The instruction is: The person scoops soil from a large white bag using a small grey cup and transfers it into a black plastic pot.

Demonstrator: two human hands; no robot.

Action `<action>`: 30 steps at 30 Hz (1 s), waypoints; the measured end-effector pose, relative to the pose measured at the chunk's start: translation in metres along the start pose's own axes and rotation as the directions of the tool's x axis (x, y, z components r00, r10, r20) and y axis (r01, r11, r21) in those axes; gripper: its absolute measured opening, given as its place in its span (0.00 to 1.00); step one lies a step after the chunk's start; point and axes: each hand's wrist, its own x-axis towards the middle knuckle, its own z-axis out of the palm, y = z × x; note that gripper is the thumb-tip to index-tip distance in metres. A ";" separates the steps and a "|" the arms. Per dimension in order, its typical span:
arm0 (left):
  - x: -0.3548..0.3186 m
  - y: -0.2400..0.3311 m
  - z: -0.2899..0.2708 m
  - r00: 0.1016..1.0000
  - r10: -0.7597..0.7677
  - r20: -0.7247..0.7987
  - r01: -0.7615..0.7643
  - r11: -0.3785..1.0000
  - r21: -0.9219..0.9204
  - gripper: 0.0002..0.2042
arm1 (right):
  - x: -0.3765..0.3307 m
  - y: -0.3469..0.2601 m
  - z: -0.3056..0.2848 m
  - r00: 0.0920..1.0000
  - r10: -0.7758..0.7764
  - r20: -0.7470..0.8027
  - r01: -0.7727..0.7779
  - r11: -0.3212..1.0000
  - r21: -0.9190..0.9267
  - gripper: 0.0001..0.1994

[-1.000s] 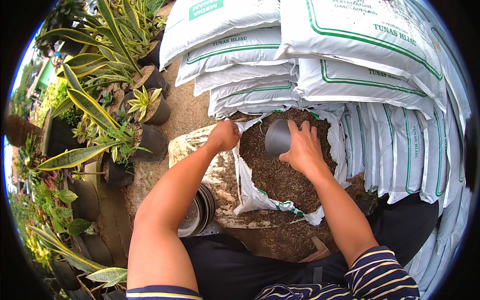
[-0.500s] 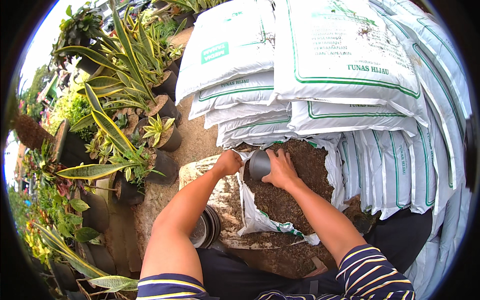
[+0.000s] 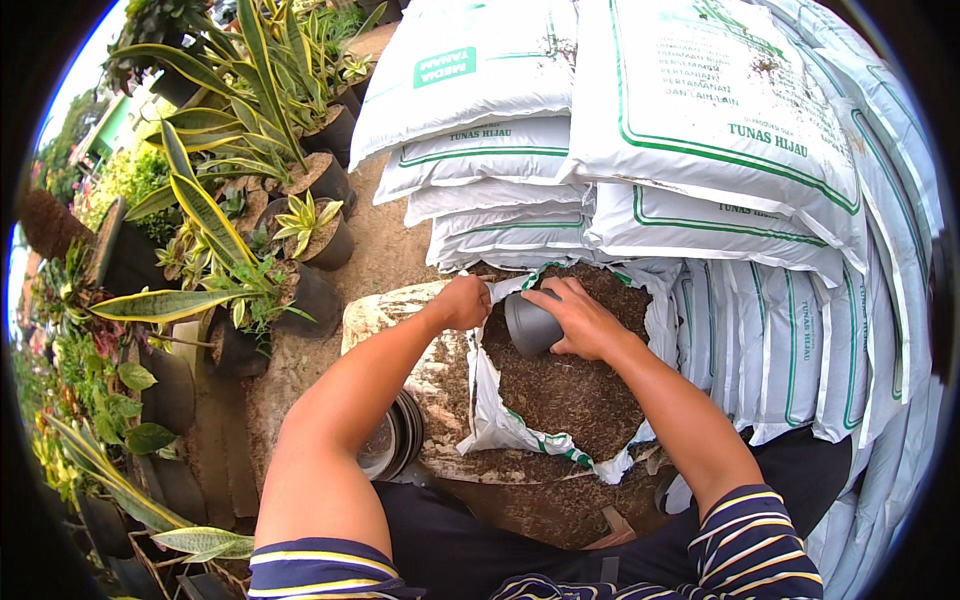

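Note:
Dark brown soil [image 3: 590,395] fills an open white sack [image 3: 492,400] in front of me, its torn rim folded outward. My right hand [image 3: 578,318] grips a dark grey plant pot [image 3: 532,325] from its right side, fingers over the edge. The pot is tilted, low over the soil at the sack's far left part; whether soil is inside it is hidden. My left hand [image 3: 463,303] is closed at the sack's left rim, pinching the white plastic just left of the pot.
A stack of black pots [image 3: 403,440] stands beside my left forearm. Full white sacks with green stripes [image 3: 480,160] are piled at the far side and right. Potted snake plants [image 3: 205,235] and other greenery line the left. A wooden piece [image 3: 612,528] lies near my legs.
My right hand has brought the pot slightly nearer and tilted it more. The left hand keeps its hold at the rim. The whole view has shifted slightly.

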 end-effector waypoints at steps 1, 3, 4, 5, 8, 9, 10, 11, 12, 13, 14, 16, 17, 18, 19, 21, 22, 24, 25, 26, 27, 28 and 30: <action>-0.006 0.005 -0.009 1.000 0.001 0.028 0.001 0.998 -0.055 0.09 | 0.003 -0.002 -0.001 1.000 -0.008 -0.024 0.009 1.000 0.025 0.52; -0.011 -0.042 -0.010 0.992 -0.111 -0.053 0.118 0.978 0.174 0.09 | 0.008 -0.015 0.006 0.998 -0.040 -0.053 0.045 0.995 0.094 0.52; -0.014 -0.041 -0.002 0.978 -0.168 -0.120 0.185 0.973 0.141 0.09 | 0.005 -0.019 0.004 0.999 -0.032 -0.021 0.034 0.993 0.116 0.51; -0.010 -0.039 0.003 0.984 -0.111 -0.136 0.131 0.981 0.145 0.08 | 0.006 -0.020 0.006 0.999 -0.032 -0.017 0.033 0.994 0.100 0.51; -0.001 -0.029 0.007 0.991 -0.042 -0.129 0.063 0.985 0.163 0.05 | 0.018 -0.019 0.028 0.999 -0.034 -0.035 0.036 0.997 0.070 0.50; 0.001 -0.027 0.006 0.992 -0.045 -0.122 0.065 0.984 0.167 0.05 | 0.026 -0.017 0.036 0.997 -0.036 -0.067 0.040 0.997 0.064 0.50; -0.001 -0.027 0.005 0.992 -0.055 -0.112 0.074 0.983 0.170 0.05 | 0.035 -0.016 0.047 0.995 -0.041 -0.094 0.047 0.997 0.064 0.50; -0.003 -0.029 0.005 0.992 -0.067 -0.105 0.084 0.982 0.170 0.05 | 0.040 -0.018 0.051 0.992 -0.049 -0.119 0.056 0.997 0.060 0.50; -0.002 -0.033 0.008 0.986 -0.086 -0.140 0.101 0.989 0.104 0.05 | 0.044 -0.015 0.052 0.993 -0.054 -0.108 0.058 0.998 0.038 0.50; -0.005 -0.037 0.011 0.983 -0.111 -0.148 0.128 0.986 0.106 0.05 | 0.046 -0.018 0.049 0.996 -0.050 -0.080 0.052 0.998 0.022 0.50; -0.004 -0.037 0.012 0.978 -0.131 -0.160 0.149 0.983 0.105 0.05 | 0.044 -0.024 0.038 0.998 -0.045 -0.053 0.045 0.999 -0.002 0.50; -0.002 -0.026 0.011 0.982 -0.129 -0.137 0.142 0.986 0.087 0.06 | 0.028 -0.027 0.021 0.994 -0.075 -0.076 0.062 0.986 -0.152 0.49; -0.002 -0.015 0.010 0.976 -0.168 -0.137 0.182 0.979 0.096 0.08 | 0.016 -0.030 0.013 0.992 -0.005 -0.122 -0.008 0.994 -0.111 0.49; -0.004 -0.003 0.012 0.965 -0.182 -0.186 0.195 0.979 0.052 0.09 | 0.002 -0.036 0.007 0.984 0.066 -0.167 -0.078 0.995 -0.066 0.49; -0.003 0.005 0.012 0.950 -0.195 -0.243 0.204 0.979 0.011 0.10 | -0.009 -0.039 0.001 0.966 0.134 -0.219 -0.142 0.990 -0.023 0.50; 0.003 0.021 0.018 0.959 -0.279 -0.050 0.261 0.939 -0.224 0.25 | -0.028 -0.037 0.007 0.857 0.375 -0.353 -0.303 0.922 0.242 0.49; 0.007 0.042 0.017 0.928 -0.348 0.133 0.370 0.820 -0.436 0.31 | -0.037 -0.032 0.016 0.757 0.503 -0.417 -0.345 0.850 0.399 0.50; 0.003 0.080 0.012 0.848 -0.277 0.452 0.519 0.609 -0.600 0.47 | -0.050 -0.015 0.030 0.589 0.713 -0.380 -0.351 0.649 0.675 0.51; -0.003 0.090 0.016 0.888 -0.189 0.419 0.438 0.624 -0.647 0.48 | -0.052 -0.008 0.040 0.594 0.706 -0.386 -0.316 0.645 0.695 0.51; -0.005 0.099 0.026 0.916 -0.097 0.388 0.358 0.632 -0.688 0.48 | -0.052 -0.001 0.051 0.593 0.705 -0.389 -0.286 0.636 0.717 0.52; -0.008 0.109 0.036 0.935 -0.004 0.353 0.277 0.629 -0.726 0.50 | -0.053 0.005 0.061 0.592 0.703 -0.393 -0.255 0.627 0.736 0.52; -0.012 0.115 0.044 0.963 0.007 0.271 0.206 0.633 -0.746 0.49 | -0.054 -0.004 0.057 0.665 0.687 -0.294 -0.226 0.559 0.798 0.52; -0.016 0.119 0.054 0.989 -0.011 0.148 0.127 0.576 -0.807 0.47 | -0.056 0.004 0.071 0.730 0.603 -0.322 -0.137 0.590 0.795 0.45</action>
